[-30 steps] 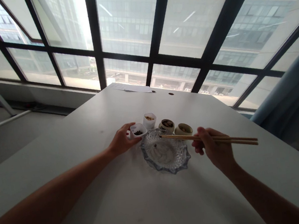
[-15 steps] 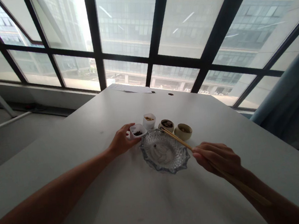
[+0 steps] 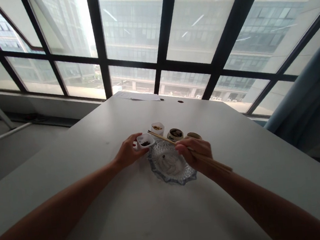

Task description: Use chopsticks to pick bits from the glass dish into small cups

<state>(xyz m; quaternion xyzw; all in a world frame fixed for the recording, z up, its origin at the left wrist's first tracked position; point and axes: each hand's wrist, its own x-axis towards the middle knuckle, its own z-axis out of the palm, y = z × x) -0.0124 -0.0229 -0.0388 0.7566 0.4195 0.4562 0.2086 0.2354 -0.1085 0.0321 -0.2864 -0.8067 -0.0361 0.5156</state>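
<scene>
My left hand (image 3: 130, 151) grips a small white cup (image 3: 143, 144) with small dark bits inside, at the left of the glass plate. In my right hand (image 3: 196, 151) is a pair of chopsticks (image 3: 163, 138), their tips just above and beyond that cup, near its far right rim. Beneath the right hand lies a clear glass plate (image 3: 156, 166) with a scalloped rim; one small dark piece rests in it. Behind stand a white cup (image 3: 157, 130) of yellowish bits and a round cup (image 3: 175, 135) of dark pieces. A tan cup (image 3: 194, 135) is mostly hidden by my right hand.
The white table (image 3: 124, 216) runs to the windows. Sheets of paper (image 3: 140, 96) lie at its far edge, beside two dark round holes in the tabletop. A blue curtain (image 3: 304, 96) hangs at the right.
My right hand has moved left and forward over the plate, bringing the chopstick tips from the round cup of dark pieces toward the white cups. My left hand keeps its hold.
</scene>
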